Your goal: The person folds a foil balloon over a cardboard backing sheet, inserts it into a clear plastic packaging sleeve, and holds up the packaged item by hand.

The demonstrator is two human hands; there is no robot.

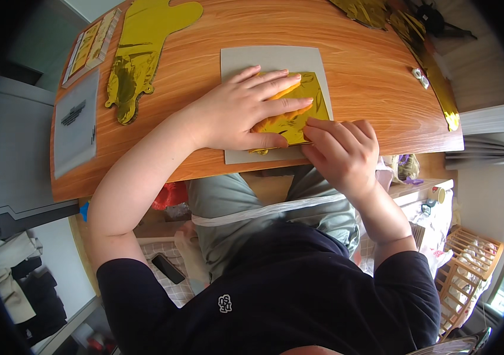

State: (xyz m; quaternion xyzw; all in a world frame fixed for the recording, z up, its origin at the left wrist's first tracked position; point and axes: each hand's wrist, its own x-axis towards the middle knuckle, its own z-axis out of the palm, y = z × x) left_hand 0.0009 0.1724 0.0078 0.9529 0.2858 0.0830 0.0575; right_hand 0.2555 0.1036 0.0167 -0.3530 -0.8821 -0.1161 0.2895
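Observation:
My left hand [243,112] lies flat with its fingers spread over a shiny gold foil sheet [318,89], pressing it against a grey board [270,57]. The board rests on the wooden table near its front edge. At the foil's near right corner my right hand [346,151] is closed, with thumb and fingertips pressed together against the edge. What lies between those fingertips is hidden. Creases run across the foil, and my left hand covers much of it. A small crumpled gold bit [258,152] sticks out below my left thumb.
A large gold foil shape [142,41] lies on the table's left side. Beside it are a shallow box [101,38] and a translucent sheet [74,133] with black marks. More gold foil [429,71] hangs along the right edge, near small white rolls [420,78]. The wooden table [382,94] curves toward me.

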